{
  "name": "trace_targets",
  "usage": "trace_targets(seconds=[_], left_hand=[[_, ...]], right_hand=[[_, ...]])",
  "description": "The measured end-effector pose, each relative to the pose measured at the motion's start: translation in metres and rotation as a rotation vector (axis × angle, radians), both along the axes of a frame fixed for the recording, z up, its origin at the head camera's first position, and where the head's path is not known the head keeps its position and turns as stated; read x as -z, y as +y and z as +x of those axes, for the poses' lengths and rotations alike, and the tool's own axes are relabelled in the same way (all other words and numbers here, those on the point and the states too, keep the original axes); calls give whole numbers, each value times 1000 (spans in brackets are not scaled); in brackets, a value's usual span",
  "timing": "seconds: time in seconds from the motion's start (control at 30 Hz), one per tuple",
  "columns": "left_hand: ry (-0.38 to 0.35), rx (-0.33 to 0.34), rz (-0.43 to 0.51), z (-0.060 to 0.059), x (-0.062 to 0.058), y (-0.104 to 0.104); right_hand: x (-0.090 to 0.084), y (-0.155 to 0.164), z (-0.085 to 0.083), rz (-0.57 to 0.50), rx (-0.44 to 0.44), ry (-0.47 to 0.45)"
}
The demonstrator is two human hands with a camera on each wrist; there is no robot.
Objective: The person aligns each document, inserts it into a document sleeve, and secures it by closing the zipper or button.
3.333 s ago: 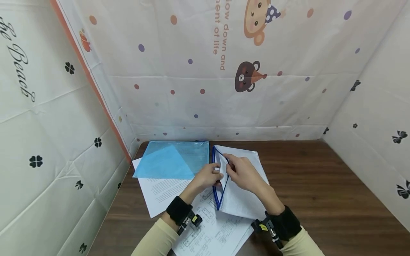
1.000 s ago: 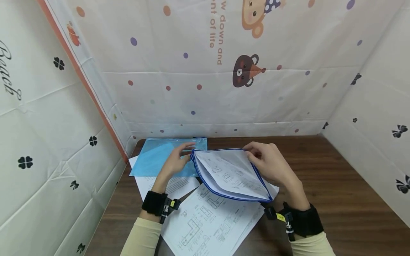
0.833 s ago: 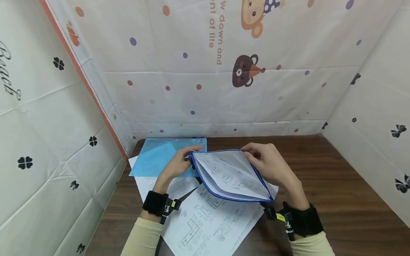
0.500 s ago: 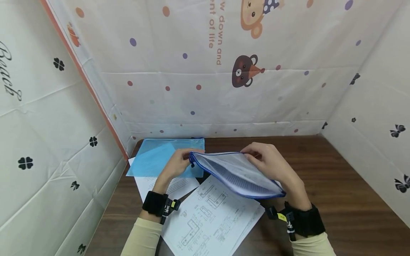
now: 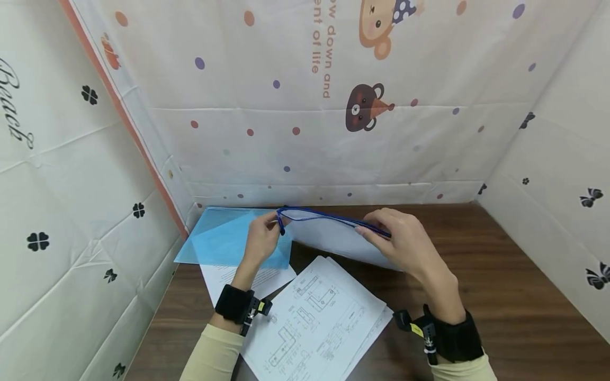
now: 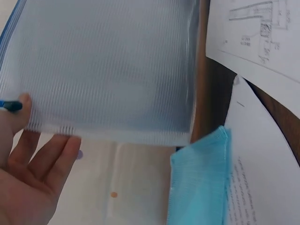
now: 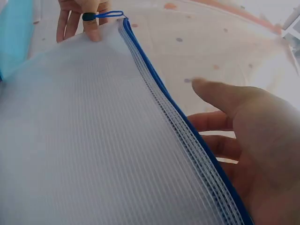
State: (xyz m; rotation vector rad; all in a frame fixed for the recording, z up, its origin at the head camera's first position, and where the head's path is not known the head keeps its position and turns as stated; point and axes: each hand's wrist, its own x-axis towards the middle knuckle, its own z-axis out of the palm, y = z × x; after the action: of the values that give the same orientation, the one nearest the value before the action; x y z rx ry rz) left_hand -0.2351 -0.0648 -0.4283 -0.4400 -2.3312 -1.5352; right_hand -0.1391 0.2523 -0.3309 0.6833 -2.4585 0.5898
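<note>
A translucent ribbed zip pouch (image 5: pixel 340 243) with a blue zip edge (image 7: pixel 173 104) stands tilted over the back of the table, its mouth narrowed to a slim gap. My left hand (image 5: pixel 261 239) pinches its left corner, thumb in front and fingers behind. By that thumb hangs the zip's blue pull cord, which ends in a dark tip (image 6: pixel 13 106). Along the zip edge, my right hand (image 5: pixel 405 246) has its fingers behind the pouch. Its thumb (image 7: pixel 213 93) is lifted away from the edge in the right wrist view. The pouch's contents are hidden.
A light-blue mesh pouch (image 5: pixel 221 241) lies at the back left, over a sheet of printed text (image 5: pixel 220 280). Several sheets with line drawings (image 5: pixel 310 323) lie in front of me on the brown wooden table (image 5: pixel 486 275). Patterned cloth walls (image 5: pixel 229 153) enclose the back and sides.
The zip pouch, earlier gaping with printed paper visible inside, is now tilted up with its zip edge on top. My left hand has taken its corner. The light-blue pouch has slid left.
</note>
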Motion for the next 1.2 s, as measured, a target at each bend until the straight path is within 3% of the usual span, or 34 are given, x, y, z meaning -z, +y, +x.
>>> trace_targets(seconds=[0.1,0.23,0.53,0.77,0.87,1.2], left_hand=[[43,-38,8,2,-5,1],[51,-36,26,6,-13,1],[-4,104,69,12,-21,4],[-103,353,135,13,-19,8],[-140,416,162,14,-17,10],[-153,391,273,18,-17,24]], right_hand=[[-4,-1,5,50,51,87],[-10,1,9,98,112,175],[-11,10,6,23,225,247],[-8,17,0,-26,226,162],[-6,18,-2,-19,218,122],[0,23,-8,-46,233,8]])
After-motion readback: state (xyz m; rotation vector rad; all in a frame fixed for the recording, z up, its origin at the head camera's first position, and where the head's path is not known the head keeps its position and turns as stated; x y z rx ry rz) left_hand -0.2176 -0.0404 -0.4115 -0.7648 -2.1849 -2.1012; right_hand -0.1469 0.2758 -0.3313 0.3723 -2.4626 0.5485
